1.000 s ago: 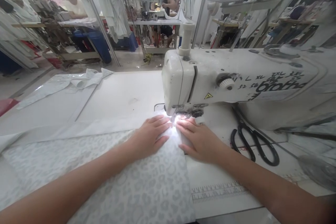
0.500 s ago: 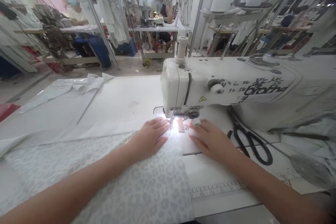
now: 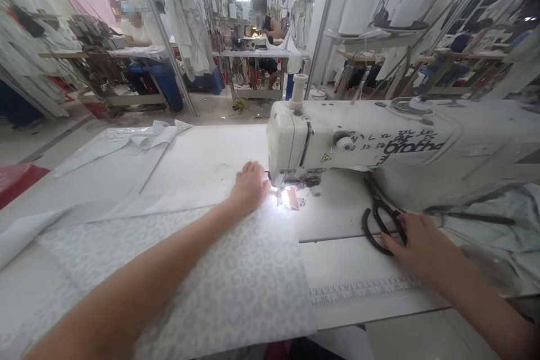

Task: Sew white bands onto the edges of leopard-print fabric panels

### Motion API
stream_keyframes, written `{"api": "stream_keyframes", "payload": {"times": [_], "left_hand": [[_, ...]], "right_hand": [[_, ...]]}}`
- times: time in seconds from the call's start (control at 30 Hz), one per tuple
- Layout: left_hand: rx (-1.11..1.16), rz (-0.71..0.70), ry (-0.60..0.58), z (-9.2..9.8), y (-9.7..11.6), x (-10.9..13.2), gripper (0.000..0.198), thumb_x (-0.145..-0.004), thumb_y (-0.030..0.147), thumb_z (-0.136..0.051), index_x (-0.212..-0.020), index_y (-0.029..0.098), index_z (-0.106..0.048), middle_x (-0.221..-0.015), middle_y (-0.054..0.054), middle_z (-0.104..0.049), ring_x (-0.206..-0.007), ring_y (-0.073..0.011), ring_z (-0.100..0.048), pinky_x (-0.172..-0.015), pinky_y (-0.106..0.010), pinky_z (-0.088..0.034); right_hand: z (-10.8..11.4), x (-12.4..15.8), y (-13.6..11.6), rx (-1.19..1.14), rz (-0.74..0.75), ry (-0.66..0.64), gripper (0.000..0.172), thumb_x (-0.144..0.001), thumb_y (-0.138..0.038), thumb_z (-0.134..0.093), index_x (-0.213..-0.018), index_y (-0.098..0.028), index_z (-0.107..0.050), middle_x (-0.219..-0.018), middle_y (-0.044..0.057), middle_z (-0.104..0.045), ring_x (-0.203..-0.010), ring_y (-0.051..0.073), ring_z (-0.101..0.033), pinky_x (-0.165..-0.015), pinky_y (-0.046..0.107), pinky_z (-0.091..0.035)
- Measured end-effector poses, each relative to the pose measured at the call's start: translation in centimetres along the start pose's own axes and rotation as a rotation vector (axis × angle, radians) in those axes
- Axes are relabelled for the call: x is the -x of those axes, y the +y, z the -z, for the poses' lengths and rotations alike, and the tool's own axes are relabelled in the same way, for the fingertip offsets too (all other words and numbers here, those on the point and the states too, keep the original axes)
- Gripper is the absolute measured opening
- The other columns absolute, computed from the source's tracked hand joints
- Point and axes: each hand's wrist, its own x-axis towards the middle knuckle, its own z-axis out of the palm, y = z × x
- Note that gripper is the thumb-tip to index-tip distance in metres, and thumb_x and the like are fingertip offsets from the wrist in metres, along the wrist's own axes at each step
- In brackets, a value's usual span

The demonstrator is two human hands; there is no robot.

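My left hand (image 3: 250,187) is at the left of the lit needle area, just beyond the fabric's far edge, with its fingers bent and close together. Whatever lies under those fingers is hidden. A white fabric with pale grey leopard spots (image 3: 257,270) lies flat, its top right corner by the presser foot (image 3: 279,198) of the white sewing machine (image 3: 291,135). To the right, my right hand (image 3: 422,239) closes on the handles of black scissors (image 3: 377,224), which lie on the table with blades pointing away under the machine arm.
A printed ruler strip (image 3: 358,292) runs along the table's front edge. Crumpled patterned fabric (image 3: 493,219) lies at the right, and cut pieces (image 3: 113,143) at the far left. Thread cones (image 3: 358,0) stand behind the machine. Two people work at machines in the background.
My right hand has left the needle area, moved right and taken hold of the scissors' handles. My left hand has shifted slightly away from me, its fingers now more bent.
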Motion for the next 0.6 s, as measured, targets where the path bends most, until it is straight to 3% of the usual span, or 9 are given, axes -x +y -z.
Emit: {"api": "stream_keyframes", "payload": {"times": [0.1, 0.17, 0.23, 0.3, 0.4, 0.5, 0.53, 0.6], "left_hand": [[-0.026, 0.007, 0.019, -1.0, 0.1, 0.0, 0.017, -0.081, 0.014, -0.046, -0.097, 0.012, -0.051, -0.130, -0.018, -0.040, -0.130, -0.0322, -0.021, -0.099, -0.050, -0.027], [-0.016, 0.009, 0.014, -0.8, 0.3, 1.5, 0.012, -0.085, 0.015, -0.040, -0.091, 0.013, -0.050, -0.121, -0.017, -0.047, -0.123, -0.0288, -0.034, -0.095, -0.044, -0.033], [0.007, 0.019, -0.010, -0.1, 0.8, 4.0, 0.017, -0.089, 0.021, -0.034, -0.089, 0.015, -0.049, -0.097, -0.012, -0.057, -0.098, -0.0234, -0.052, -0.080, -0.037, -0.043], [0.053, 0.028, -0.078, 1.0, 1.5, 7.2, 0.020, -0.089, 0.031, -0.035, -0.088, 0.018, -0.049, -0.075, -0.004, -0.057, -0.072, -0.0185, -0.055, -0.063, -0.030, -0.043], [0.205, 0.043, -0.295, 2.8, 2.6, 11.9, 0.023, -0.078, 0.041, -0.053, -0.088, 0.020, -0.054, -0.069, 0.000, -0.056, -0.062, -0.0159, -0.053, -0.054, -0.025, -0.039], [0.365, 0.080, -0.572, 4.3, 3.4, 15.4, 0.024, -0.073, 0.034, -0.056, -0.092, 0.019, -0.057, -0.077, -0.002, -0.060, -0.065, -0.0161, -0.055, -0.055, -0.025, -0.039], [0.384, 0.088, -0.623, 4.6, 3.5, 16.2, 0.022, -0.074, 0.031, -0.054, -0.093, 0.020, -0.056, -0.078, -0.002, -0.060, -0.066, -0.0161, -0.056, -0.056, -0.025, -0.039], [0.343, 0.096, -0.611, 5.0, 3.6, 17.4, 0.022, -0.075, 0.027, -0.050, -0.095, 0.020, -0.055, -0.082, -0.002, -0.061, -0.070, -0.0167, -0.056, -0.061, -0.026, -0.040]], "right_hand": [[-0.1, -0.5, 1.0, -0.104, -0.061, -0.080, 0.045, -0.076, -0.041, -0.051, -0.106, -0.009, -0.047, -0.104, 0.022, -0.053, -0.089, 0.032, -0.058, -0.068, 0.041, -0.048], [0.7, 0.2, 1.7, -0.158, -0.085, -0.126, 0.037, -0.076, -0.035, -0.050, -0.103, -0.011, -0.048, -0.102, 0.021, -0.056, -0.085, 0.030, -0.060, -0.068, 0.039, -0.047], [2.0, 2.3, 2.2, -0.193, -0.101, -0.197, 0.023, -0.074, -0.029, -0.051, -0.092, -0.015, -0.051, -0.089, 0.016, -0.061, -0.077, 0.027, -0.061, -0.065, 0.037, -0.046], [3.2, 5.6, 2.0, -0.271, -0.080, -0.308, 0.012, -0.072, -0.030, -0.054, -0.080, -0.021, -0.051, -0.077, 0.010, -0.063, -0.069, 0.025, -0.061, -0.060, 0.034, -0.045], [3.5, 11.7, 0.0, -0.509, 0.037, -0.422, 0.015, -0.077, -0.038, -0.053, -0.076, -0.024, -0.050, -0.072, 0.005, -0.062, -0.067, 0.022, -0.060, -0.060, 0.031, -0.046], [2.0, 16.9, -3.5, -0.743, 0.106, -0.499, 0.018, -0.083, -0.038, -0.048, -0.075, -0.022, -0.050, -0.070, 0.002, -0.059, -0.064, 0.019, -0.058, -0.060, 0.028, -0.046], [1.3, 18.2, -4.7, -0.811, 0.106, -0.518, 0.018, -0.084, -0.037, -0.048, -0.077, -0.022, -0.050, -0.073, 0.002, -0.059, -0.066, 0.019, -0.058, -0.061, 0.028, -0.047], [0.1, 19.8, -6.8, -0.919, 0.089, -0.543, 0.018, -0.085, -0.039, -0.047, -0.084, -0.021, -0.049, -0.081, 0.004, -0.059, -0.073, 0.019, -0.058, -0.065, 0.028, -0.047]]}}
